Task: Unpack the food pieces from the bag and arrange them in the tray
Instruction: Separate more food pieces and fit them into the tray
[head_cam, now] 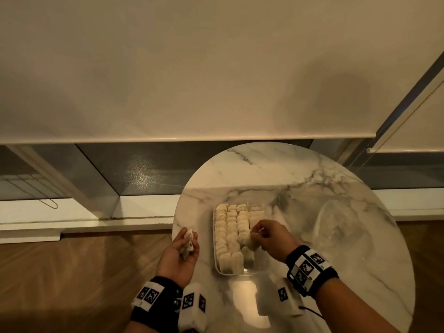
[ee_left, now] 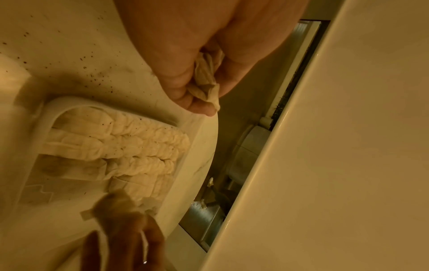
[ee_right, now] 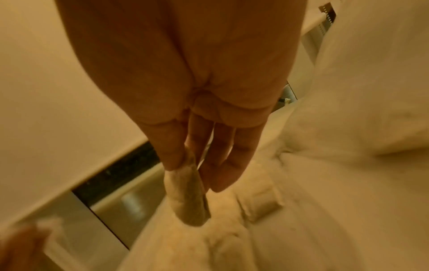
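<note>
Head view, tray (head_cam: 217,265): clear, rectangular, on the marble table (head_cam: 264,169) at 6 o'clock of the round top; rows of wrapped food pieces (head_cam: 228,231) stand packed upright, probably to save room. The right-hand row is short; the gap lies at 5 o'clock of the tray.
Head view, right hand (head_cam: 271,239): over the tray's 3 o'clock edge, fingers curled, pinching one piece above that short row.
Head view, left hand (head_cam: 179,255): at 9 o'clock of the tray, palm up, fingers loosely cupped round spare pieces (head_cam: 188,241), apparently held ready as the next supply.
Head view, bag (head_cam: 336,224): clear plastic, flattened, at 3 o'clock of the tray, well apart.
Left wrist view, held pieces (ee_left: 206,82): crumpled wrappers pinched between thumb and fingers. Dark specks dot the tabletop near the tray.
Right wrist view, piece (ee_right: 188,198): hangs from thumb and forefinger; remaining fingers extended. Blurred.
Obstruction: neighbouring pieces crowd the gap, so a vertical entry seems necessary.
</note>
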Demonstrator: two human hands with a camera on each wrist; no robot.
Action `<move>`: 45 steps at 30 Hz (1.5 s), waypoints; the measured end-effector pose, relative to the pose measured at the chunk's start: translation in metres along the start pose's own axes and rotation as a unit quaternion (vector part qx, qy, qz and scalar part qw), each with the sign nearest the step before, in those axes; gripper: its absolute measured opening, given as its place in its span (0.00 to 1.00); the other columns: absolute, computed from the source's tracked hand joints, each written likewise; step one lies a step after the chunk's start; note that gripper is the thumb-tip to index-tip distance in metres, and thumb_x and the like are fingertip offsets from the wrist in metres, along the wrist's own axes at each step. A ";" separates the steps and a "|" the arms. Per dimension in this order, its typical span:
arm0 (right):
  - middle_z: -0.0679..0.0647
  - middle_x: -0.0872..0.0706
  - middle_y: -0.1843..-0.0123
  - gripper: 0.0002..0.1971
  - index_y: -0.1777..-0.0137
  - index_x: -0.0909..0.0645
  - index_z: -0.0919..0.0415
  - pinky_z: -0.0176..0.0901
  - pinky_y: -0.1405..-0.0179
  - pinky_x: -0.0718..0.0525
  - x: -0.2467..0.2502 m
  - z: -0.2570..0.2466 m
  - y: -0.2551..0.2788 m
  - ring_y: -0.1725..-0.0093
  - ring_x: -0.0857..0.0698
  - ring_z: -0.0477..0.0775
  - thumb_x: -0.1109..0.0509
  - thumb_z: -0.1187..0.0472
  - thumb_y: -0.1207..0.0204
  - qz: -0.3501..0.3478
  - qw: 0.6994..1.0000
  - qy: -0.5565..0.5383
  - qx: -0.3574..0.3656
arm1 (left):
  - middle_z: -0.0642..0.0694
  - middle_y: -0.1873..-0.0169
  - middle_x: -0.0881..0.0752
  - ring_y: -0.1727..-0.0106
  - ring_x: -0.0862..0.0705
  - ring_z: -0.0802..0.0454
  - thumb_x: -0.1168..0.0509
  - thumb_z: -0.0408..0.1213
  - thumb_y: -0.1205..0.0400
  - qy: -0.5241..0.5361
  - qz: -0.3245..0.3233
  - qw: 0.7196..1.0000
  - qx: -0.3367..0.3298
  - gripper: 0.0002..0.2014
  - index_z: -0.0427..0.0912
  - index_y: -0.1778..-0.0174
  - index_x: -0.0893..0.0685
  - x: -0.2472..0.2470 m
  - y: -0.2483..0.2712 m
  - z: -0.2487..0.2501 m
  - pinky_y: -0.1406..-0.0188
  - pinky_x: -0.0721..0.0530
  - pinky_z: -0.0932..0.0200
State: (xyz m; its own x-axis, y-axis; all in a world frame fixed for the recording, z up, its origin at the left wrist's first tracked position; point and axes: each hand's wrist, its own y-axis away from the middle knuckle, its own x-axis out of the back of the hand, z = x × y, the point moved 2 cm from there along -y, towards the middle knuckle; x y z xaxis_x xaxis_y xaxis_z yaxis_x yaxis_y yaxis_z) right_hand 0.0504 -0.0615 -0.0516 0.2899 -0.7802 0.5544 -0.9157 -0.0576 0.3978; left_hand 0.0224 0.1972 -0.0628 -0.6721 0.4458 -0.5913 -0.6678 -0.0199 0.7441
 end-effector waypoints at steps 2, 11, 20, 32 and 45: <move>0.46 0.10 0.58 0.01 0.52 0.15 0.49 0.40 0.57 0.13 -0.010 0.015 -0.003 0.60 0.13 0.44 0.27 0.54 0.22 -0.017 0.996 0.079 -0.024 | 0.37 0.46 0.17 0.49 0.16 0.47 0.44 0.20 0.15 -0.007 -0.008 1.000 -0.005 0.14 0.38 0.44 0.18 0.001 0.000 0.000 0.68 0.11 0.62; 0.53 0.11 0.42 0.09 0.47 0.12 0.53 0.40 0.45 0.17 -0.049 0.030 -0.017 0.43 0.13 0.53 0.23 0.57 0.26 -0.106 0.977 0.163 -0.088 | 0.37 0.46 0.17 0.47 0.16 0.47 0.44 0.20 0.15 -0.013 -0.028 0.999 0.017 0.14 0.39 0.43 0.17 -0.002 0.002 -0.001 0.67 0.11 0.62; 0.52 0.11 0.51 0.07 0.49 0.11 0.58 0.35 0.54 0.16 -0.059 0.036 -0.032 0.56 0.16 0.45 0.22 0.62 0.27 -0.053 0.987 0.100 -0.113 | 0.35 0.43 0.18 0.46 0.17 0.46 0.44 0.21 0.15 -0.012 -0.024 0.999 0.018 0.13 0.38 0.43 0.17 0.006 0.001 0.013 0.67 0.11 0.62; 0.54 0.16 0.43 0.23 0.41 0.20 0.53 0.47 0.47 0.11 -0.054 0.047 -0.025 0.47 0.14 0.54 0.17 0.57 0.33 0.030 0.980 0.086 -0.175 | 0.35 0.46 0.17 0.50 0.16 0.46 0.33 0.19 0.28 -0.017 -0.018 1.000 0.013 0.17 0.38 0.46 0.16 0.010 0.003 0.016 0.69 0.11 0.62; 0.53 0.19 0.52 0.11 0.46 0.18 0.58 0.47 0.47 0.11 -0.058 0.039 -0.020 0.49 0.13 0.56 0.26 0.59 0.27 0.070 0.974 0.087 -0.196 | 0.35 0.39 0.18 0.49 0.14 0.45 0.29 0.28 0.23 -0.011 -0.036 0.999 0.017 0.11 0.38 0.45 0.14 0.012 0.002 0.017 0.64 0.11 0.59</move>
State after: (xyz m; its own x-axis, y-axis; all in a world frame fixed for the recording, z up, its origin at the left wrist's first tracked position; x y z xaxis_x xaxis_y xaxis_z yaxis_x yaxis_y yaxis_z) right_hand 0.0415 -0.0398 -0.1204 0.2436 -0.6431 0.7260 -0.7827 0.3117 0.5387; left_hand 0.0182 0.2177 -0.0636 -0.6151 0.4641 -0.6374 -0.7032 0.0427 0.7097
